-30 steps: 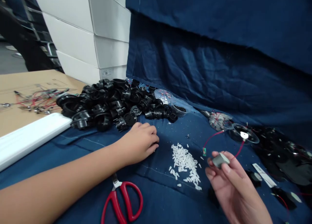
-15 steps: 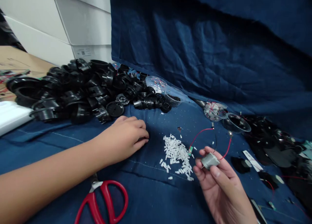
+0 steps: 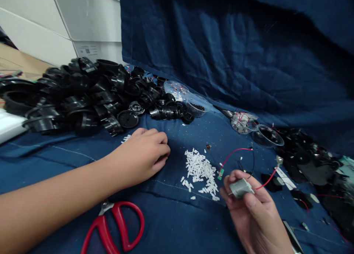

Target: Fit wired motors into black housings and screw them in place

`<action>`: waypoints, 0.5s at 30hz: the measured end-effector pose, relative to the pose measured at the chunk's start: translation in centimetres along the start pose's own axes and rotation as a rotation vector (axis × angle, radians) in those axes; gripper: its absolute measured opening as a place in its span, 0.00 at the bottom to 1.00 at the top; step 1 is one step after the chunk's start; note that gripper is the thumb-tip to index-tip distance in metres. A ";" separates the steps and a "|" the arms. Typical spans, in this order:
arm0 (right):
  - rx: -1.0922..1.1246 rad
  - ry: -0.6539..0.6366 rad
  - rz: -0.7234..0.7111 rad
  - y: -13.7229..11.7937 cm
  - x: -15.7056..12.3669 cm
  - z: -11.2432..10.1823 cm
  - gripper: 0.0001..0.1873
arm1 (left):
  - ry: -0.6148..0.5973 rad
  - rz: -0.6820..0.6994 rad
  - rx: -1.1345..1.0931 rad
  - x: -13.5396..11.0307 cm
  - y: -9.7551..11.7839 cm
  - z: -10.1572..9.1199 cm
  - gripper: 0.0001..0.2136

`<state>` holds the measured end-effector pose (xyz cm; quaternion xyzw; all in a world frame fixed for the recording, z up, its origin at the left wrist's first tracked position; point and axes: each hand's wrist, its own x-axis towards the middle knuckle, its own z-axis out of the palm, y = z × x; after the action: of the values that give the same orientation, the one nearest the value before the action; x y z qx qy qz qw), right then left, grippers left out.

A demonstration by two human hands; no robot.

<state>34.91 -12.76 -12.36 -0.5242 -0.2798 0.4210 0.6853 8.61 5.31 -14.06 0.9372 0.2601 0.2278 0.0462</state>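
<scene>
We log: right hand [image 3: 256,217] fingers [image 3: 250,201] pinch silver DC motor [image 3: 240,188], now rolled level, near right | left hand [image 3: 142,156] rests on blue cloth [image 3: 171,224], fingers pressed together, curled, grip unclear

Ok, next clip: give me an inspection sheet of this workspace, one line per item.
surface: dark blue cloth, also hanging behind.
job's things: silver motor, small green circuit board, heap of white plastic pieces, pile of black plastic parts.
clutter: red-handled scissors, clear plastic cups.
hands: right hand holds the motor; left hand rests curled on the cloth by the black parts.
cables: red wire runs from the board.
surroundings: stacked white cartons, cardboard sheet.
</scene>
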 end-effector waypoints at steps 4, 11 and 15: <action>-0.012 0.043 0.013 -0.3 0.1 0.7 0.25 | 0.051 0.071 -0.080 0.4 1.2 -0.9 0.04; -0.007 -0.223 0.086 0.4 -0.2 0.2 0.16 | -0.025 0.229 -0.407 -0.3 5.2 -1.8 0.05; -0.074 -0.355 0.133 1.4 -0.6 -0.5 0.14 | -0.149 0.220 -0.452 -1.1 6.0 -0.7 0.06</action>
<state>34.69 -13.37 -13.78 -0.4840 -0.3761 0.5406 0.5762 10.24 -0.45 -12.66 0.9399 0.0950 0.2142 0.2483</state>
